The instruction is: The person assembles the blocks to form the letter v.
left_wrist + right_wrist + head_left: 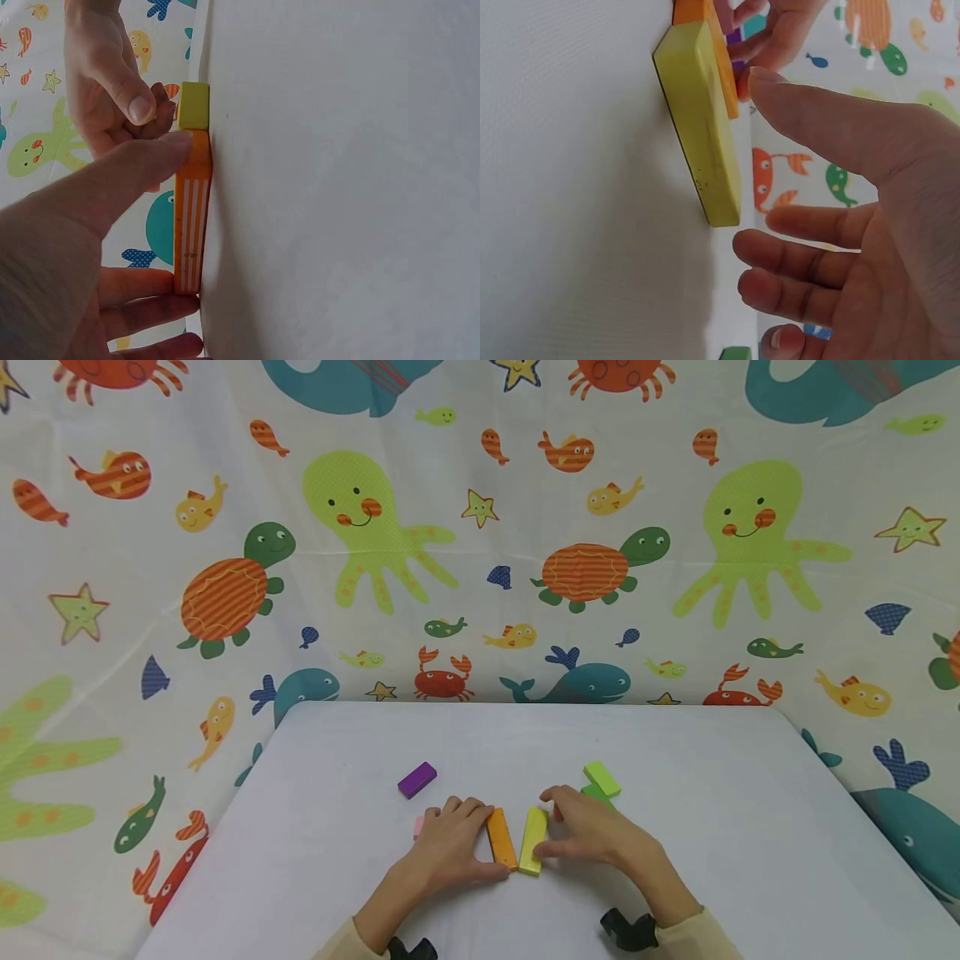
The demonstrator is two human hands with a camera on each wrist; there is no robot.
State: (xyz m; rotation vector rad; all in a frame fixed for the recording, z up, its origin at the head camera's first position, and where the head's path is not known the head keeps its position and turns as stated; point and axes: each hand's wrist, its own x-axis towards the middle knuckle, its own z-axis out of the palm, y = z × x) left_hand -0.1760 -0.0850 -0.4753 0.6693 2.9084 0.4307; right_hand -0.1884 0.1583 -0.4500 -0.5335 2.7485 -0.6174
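On the white table, an orange block (502, 839) and a yellow block (533, 841) stand side by side, near ends close together and far ends spread in a V. My left hand (450, 843) holds the orange block lengthwise, thumb at its near end and fingers at its far end, as the left wrist view shows. Around the yellow block curves my right hand (592, 831), its thumb beside the near end and its fingers past the far end. In the right wrist view, gaps show between these fingers (795, 259) and the yellow block.
A purple block (417, 780) lies beyond my left hand, and a pink block (417, 827) is partly hidden behind it. Past my right hand lie a light green block (602, 778) and a darker green block (597, 794). A sea-animal curtain (480, 552) hangs behind the table.
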